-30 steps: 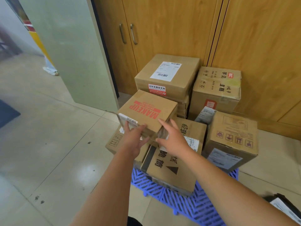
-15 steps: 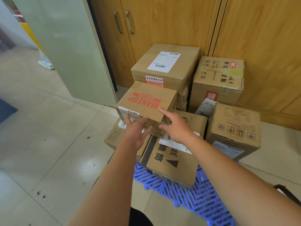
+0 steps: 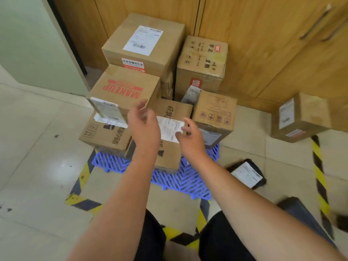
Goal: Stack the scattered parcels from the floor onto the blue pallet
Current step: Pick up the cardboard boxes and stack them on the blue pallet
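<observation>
Several cardboard parcels are stacked on the blue pallet [image 3: 185,180]. The box marked MAKEUP [image 3: 122,89] sits on top of the lower boxes at the front left. My left hand [image 3: 144,127] hovers just in front of it, fingers loose, holding nothing. My right hand [image 3: 191,138] is beside it over a labelled flat box [image 3: 170,129], fingers loosely curled and empty. Off the pallet, a cardboard parcel [image 3: 301,117] lies on the floor at the right, and a black bag parcel [image 3: 246,174] lies near the pallet's right corner.
Wooden cabinet doors [image 3: 263,53] stand right behind the stack. A pale green door [image 3: 37,44] is at the left. Yellow-black tape [image 3: 319,174] marks the floor around the pallet. Another dark parcel [image 3: 299,210] lies at the lower right by my leg.
Both hands have let go of the MAKEUP box, which now rests on the stack, and drawn back toward me. My view has tilted down and right, bringing the floor parcels into sight.
</observation>
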{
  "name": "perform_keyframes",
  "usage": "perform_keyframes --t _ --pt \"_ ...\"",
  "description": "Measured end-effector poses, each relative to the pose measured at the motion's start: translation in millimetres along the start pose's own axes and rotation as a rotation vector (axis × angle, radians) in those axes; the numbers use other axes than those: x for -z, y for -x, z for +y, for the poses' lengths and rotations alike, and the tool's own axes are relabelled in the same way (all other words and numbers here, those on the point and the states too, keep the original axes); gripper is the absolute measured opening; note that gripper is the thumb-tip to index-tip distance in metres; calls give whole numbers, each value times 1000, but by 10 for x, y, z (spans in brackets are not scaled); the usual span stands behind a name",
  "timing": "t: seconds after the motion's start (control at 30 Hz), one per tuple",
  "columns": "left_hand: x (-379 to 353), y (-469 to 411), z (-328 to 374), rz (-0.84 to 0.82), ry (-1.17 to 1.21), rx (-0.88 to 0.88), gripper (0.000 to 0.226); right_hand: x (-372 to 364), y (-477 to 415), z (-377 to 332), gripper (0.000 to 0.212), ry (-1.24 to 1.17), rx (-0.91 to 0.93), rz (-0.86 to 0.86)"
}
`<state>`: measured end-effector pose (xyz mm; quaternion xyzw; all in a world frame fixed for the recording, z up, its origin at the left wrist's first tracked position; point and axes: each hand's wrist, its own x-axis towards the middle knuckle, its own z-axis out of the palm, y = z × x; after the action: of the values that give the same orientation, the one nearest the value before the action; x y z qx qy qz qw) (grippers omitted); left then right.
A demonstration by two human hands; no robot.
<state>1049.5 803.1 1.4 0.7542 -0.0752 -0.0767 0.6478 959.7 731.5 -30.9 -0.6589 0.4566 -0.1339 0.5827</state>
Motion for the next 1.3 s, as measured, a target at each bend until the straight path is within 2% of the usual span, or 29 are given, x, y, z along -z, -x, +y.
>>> perform_keyframes --t 0.13,0.2,0.33,0.47,0.6,0.73,1.0,1.17,1.3 --pt "-35 906 378 -365 -114 164 18 886 938 -202 33 -93 -207 199" --pt "67 1293 628 -527 -209 335 15 1364 1393 -432 25 -142 -287 285" --pt "489 1862 1440 -704 -348 633 16 2211 2389 -1142 20 -289 -429 382" --pt "814 2271 2675 -771 -377 788 16 2966 3407 -1936 16 -325 -504 403" --pt "963 2731 3747 -862 -402 831 22 3651 4166 -2441 14 -376 -561 427" --pt "760 3140 4277 -947 -501 772 17 4216 4544 -2538 17 -483 -542 530" --pt "-245 3774 4612 -1170 -602 691 13 4891 4870 -2391 19 -785 -528 749" --pt "-1107 3762 4602 -1262 -608 658 16 5423 4629 -2330 21 -781 -583 837" --pt "-1842 3558 4574 -1269 -551 686 15 5948 4117 -2381 15 -651 -605 836"
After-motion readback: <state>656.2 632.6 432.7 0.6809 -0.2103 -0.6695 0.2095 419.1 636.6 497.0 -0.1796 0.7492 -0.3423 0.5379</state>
